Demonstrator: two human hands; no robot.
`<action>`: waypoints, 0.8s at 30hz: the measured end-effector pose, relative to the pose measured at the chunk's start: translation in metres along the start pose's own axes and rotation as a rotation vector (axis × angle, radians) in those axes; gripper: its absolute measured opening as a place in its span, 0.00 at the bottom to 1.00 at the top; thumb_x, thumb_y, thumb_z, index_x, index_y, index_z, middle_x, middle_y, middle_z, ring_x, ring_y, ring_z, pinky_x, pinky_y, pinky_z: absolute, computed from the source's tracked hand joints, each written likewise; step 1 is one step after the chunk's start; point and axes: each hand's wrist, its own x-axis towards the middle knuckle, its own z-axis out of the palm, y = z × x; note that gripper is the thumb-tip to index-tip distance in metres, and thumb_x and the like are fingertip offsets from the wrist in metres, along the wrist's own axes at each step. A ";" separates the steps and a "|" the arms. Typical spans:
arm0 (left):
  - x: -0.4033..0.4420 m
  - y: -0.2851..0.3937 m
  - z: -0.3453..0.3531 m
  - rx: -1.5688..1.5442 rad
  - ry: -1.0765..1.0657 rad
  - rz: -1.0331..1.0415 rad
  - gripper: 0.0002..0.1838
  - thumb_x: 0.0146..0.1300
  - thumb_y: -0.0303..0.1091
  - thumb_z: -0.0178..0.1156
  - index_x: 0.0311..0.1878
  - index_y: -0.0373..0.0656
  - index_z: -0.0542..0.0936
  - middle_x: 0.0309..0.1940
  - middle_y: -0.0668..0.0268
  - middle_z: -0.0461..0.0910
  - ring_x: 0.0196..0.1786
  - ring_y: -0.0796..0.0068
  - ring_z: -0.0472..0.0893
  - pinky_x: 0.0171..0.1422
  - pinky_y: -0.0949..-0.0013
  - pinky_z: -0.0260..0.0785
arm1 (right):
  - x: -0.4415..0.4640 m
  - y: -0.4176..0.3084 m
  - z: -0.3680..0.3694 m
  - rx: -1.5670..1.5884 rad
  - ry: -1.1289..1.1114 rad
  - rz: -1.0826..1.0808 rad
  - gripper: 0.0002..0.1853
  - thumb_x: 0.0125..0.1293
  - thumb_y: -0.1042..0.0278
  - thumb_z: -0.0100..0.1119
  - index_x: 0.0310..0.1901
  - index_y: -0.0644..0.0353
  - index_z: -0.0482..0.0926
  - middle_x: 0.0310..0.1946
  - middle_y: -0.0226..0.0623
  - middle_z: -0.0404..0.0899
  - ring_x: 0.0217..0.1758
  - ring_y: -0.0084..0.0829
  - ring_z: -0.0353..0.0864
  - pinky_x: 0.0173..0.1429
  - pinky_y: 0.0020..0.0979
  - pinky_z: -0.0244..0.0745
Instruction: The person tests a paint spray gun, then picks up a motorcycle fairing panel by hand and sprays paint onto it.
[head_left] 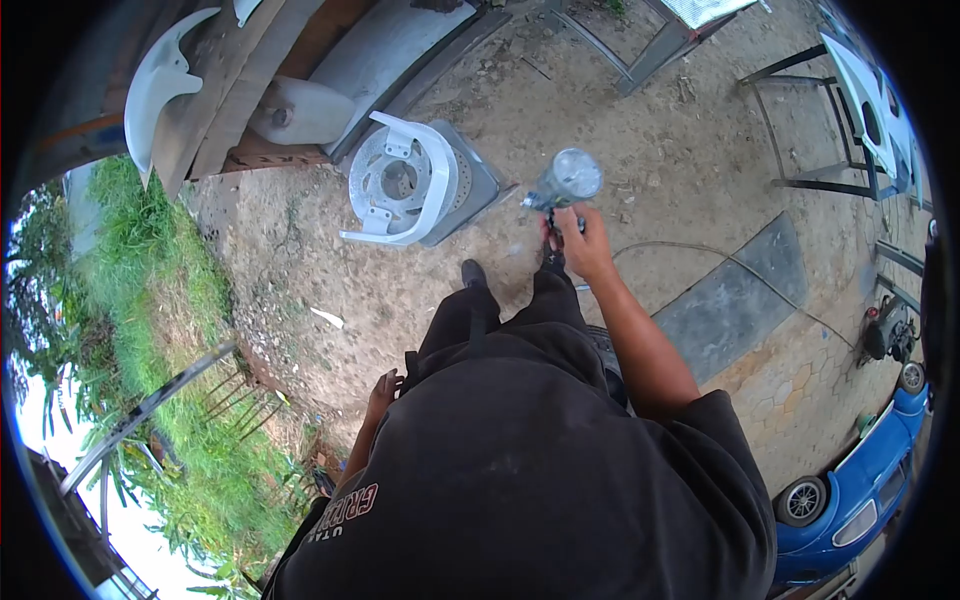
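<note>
Head view: left hand hangs near left, cannot tell its grip; white curved part sits far left; spray gun right of it, cup uppermost; right hand wraps its handle, arm stretched forward.

Outdoor workshop: dirt ground, spray gun, blue car.

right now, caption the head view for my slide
Right hand holding a spray gun over bare ground, with a curved white part nearby.
</note>
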 end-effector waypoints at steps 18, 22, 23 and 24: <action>0.176 0.009 -0.160 0.256 -0.506 0.282 0.29 0.88 0.46 0.69 0.81 0.39 0.81 0.65 0.56 0.92 0.65 0.66 0.90 0.74 0.61 0.80 | -0.173 0.052 0.155 -0.274 0.163 -0.094 0.13 0.81 0.65 0.61 0.45 0.65 0.90 0.33 0.42 0.93 0.37 0.38 0.94 0.50 0.39 0.87; 0.149 0.024 -0.157 0.660 -0.530 0.520 0.20 0.85 0.43 0.73 0.68 0.38 0.87 0.57 0.58 0.93 0.61 0.62 0.91 0.69 0.60 0.82 | -0.216 0.049 0.197 -0.376 0.192 -0.173 0.13 0.78 0.63 0.64 0.51 0.65 0.90 0.38 0.47 0.93 0.43 0.48 0.95 0.54 0.44 0.87; 0.145 0.026 -0.158 0.649 -0.560 0.502 0.15 0.86 0.42 0.72 0.59 0.39 0.87 0.52 0.61 0.92 0.57 0.66 0.90 0.66 0.60 0.82 | -0.221 0.057 0.206 -0.397 0.233 -0.211 0.14 0.78 0.62 0.65 0.52 0.64 0.89 0.40 0.48 0.94 0.44 0.50 0.95 0.55 0.46 0.87; 0.148 0.026 -0.162 0.629 -0.634 0.479 0.14 0.86 0.42 0.72 0.59 0.39 0.87 0.51 0.61 0.91 0.56 0.67 0.89 0.65 0.61 0.81 | -0.229 0.065 0.211 -0.424 0.285 -0.241 0.15 0.79 0.61 0.66 0.53 0.64 0.89 0.41 0.49 0.94 0.46 0.52 0.95 0.56 0.47 0.87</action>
